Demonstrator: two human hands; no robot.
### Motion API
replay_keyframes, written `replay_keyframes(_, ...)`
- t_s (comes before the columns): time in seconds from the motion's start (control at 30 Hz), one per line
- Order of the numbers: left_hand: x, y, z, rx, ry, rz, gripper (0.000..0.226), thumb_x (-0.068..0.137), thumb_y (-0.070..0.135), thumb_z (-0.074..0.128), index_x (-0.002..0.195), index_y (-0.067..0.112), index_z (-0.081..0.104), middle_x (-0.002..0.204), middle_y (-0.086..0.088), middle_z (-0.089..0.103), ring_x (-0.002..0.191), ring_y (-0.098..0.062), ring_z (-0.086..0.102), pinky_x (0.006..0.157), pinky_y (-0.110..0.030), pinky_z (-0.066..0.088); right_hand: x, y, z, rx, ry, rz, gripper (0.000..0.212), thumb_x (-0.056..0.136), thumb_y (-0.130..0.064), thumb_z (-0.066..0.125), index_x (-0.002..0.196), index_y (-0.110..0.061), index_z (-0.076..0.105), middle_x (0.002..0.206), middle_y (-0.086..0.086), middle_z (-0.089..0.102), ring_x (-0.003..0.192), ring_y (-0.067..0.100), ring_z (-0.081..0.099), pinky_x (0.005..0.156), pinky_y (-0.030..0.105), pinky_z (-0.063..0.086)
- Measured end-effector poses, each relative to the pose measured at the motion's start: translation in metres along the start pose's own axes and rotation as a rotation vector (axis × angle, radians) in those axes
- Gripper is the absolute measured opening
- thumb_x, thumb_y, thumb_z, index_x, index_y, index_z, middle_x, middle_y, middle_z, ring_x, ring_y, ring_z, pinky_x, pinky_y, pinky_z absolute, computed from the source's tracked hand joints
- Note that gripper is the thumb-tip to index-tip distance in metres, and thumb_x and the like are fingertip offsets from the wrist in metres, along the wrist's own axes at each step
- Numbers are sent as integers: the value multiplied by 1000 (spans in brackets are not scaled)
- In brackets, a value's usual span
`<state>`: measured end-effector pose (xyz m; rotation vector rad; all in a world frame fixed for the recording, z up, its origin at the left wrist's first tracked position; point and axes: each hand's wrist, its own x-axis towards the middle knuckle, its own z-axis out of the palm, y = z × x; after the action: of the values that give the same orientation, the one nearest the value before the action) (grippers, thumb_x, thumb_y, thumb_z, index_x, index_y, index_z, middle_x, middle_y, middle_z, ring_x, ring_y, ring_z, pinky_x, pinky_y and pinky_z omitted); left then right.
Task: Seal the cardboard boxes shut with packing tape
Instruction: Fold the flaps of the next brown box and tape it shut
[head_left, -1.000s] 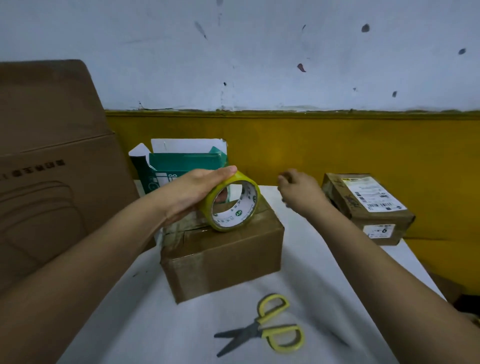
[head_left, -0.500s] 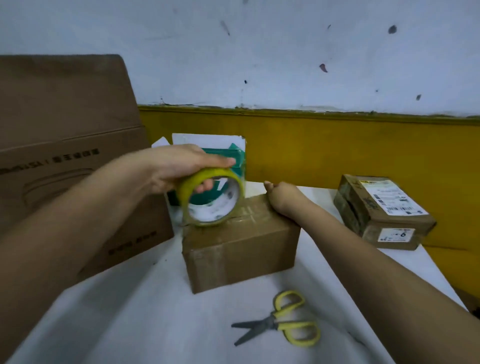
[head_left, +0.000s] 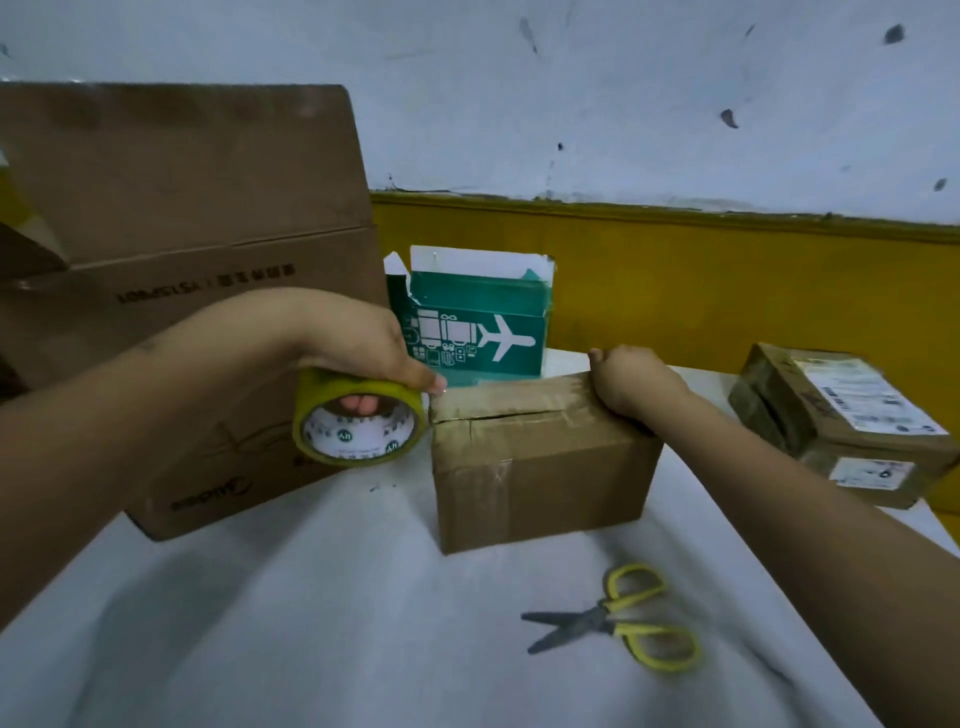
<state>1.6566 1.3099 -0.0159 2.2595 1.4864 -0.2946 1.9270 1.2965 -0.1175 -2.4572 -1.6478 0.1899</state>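
From the head camera: your left hand (head_left: 353, 343) grips the yellow roll of packing tape (head_left: 358, 423), fingers curled through its core, just left of the small brown cardboard box (head_left: 540, 467). Your right hand (head_left: 634, 387) bends its fingers over the box's right top edge. You look mid-strip along the seam; next you need a cut with the yellow-handled scissors (head_left: 618, 621).

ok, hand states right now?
Left hand grips the yellow tape roll.
Right hand rests on the small cardboard box, at its top edge; grip cannot be told.

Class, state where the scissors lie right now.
Head view, lower right: the scissors lie on the white table, in front of the small cardboard box.
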Motion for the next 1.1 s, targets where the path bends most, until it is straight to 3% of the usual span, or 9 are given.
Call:
replay_keyframes(0.17,23,-25,34,-116,-121,1,54,88,64,56,80,12,68,55,0,65,46,-11,56,53,-21,50,-1,1,0,1,18,-16,49,108,-37,23,112,-5,60,121,20,60,105,36,57,83,38,44)
replay_keyframes(0.27,30,-40,55,-340,-160,81,54,86,64,56,70,14,67,53,-1,60,45,-11,52,53,-22,46,-9,-2,0,-100,108,-33,44,107,-38,26,98,-10,59,98,13,61,84,28,54,71,35,44)
replay_keyframes(0.33,31,-45,64,-456,-149,137,52,87,60,55,63,15,64,49,0,57,42,-10,49,53,-22,44,-16,-11,1,-185,209,-86,37,107,-30,33,99,-10,62,89,9,59,80,26,55,66,35,44)
replay_keyframes(0.4,33,-45,67,-461,-134,164,54,88,60,54,62,12,60,47,0,55,40,-10,47,53,-22,44,-25,-31,6,-215,233,-151,24,103,-17,39,105,-10,62,99,9,63,89,27,59,73,38,47)
replay_keyframes(0.5,32,-44,70,-504,-114,179,56,83,63,57,61,11,59,46,-1,53,40,-11,47,51,-22,44,-35,-70,18,-147,188,-250,27,99,-11,38,119,-12,56,118,9,63,110,30,58,93,46,42)
replay_keyframes(0.73,24,-26,91,-715,-99,170,58,88,60,58,51,17,66,50,-4,57,42,-11,49,51,-20,46,-36,-99,22,-125,-100,-290,62,102,-56,15,133,-21,55,140,11,53,130,30,46,107,49,26)
replay_keyframes(0.87,23,-9,113,-993,-121,131,48,91,53,60,72,10,66,56,-5,61,45,-11,55,48,-20,47,-38,-90,18,-104,-136,-432,57,99,-61,17,132,-33,54,143,5,51,132,30,42,106,49,27)
replay_keyframes(0.97,22,1,129,-1224,-250,202,32,95,37,58,78,10,62,61,-5,62,50,-13,56,50,-22,47,-34,-72,9,-159,-153,-534,56,97,-66,24,136,-38,51,148,0,46,137,28,38,110,51,26)
replay_keyframes(1.1,27,28,139,-1309,-214,322,33,101,25,51,79,4,64,66,-12,66,53,-19,61,57,-27,53,-30,-61,4,-339,-163,-431,57,99,-60,29,140,-25,48,149,8,43,138,31,36,114,56,18)
